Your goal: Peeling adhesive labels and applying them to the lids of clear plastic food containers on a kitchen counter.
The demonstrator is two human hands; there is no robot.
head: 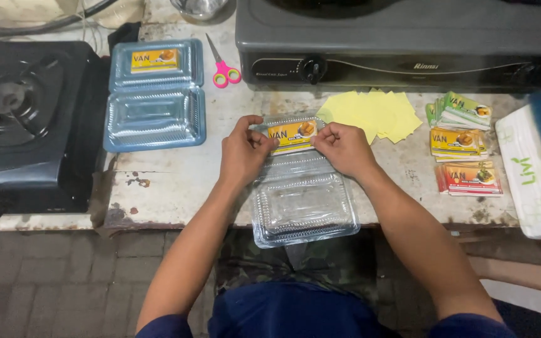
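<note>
**Label pressed onto a clear clamshell lid**

Worn, stained countertop runs between two gas stoves. Head view: the left hand (pixel 243 152) and right hand (pixel 344 149) pinch the two ends of a yellow label (pixel 292 134) against the lid of an open clear plastic clamshell box (pixel 302 200), fingers curled, thumbs on top.

Risk, as I judge it: the box's near half overhangs the counter edge (pixel 176 220), so uneven pressing could tip it or skew the label.

Beyond the fingertips lie yellow paper squares (pixel 377 112); label stacks (pixel 461 147) sit right, a finished blue-tinted box (pixel 154 94) and pink scissors (pixel 223 67) left. Bare room remains beside both wrists.
</note>
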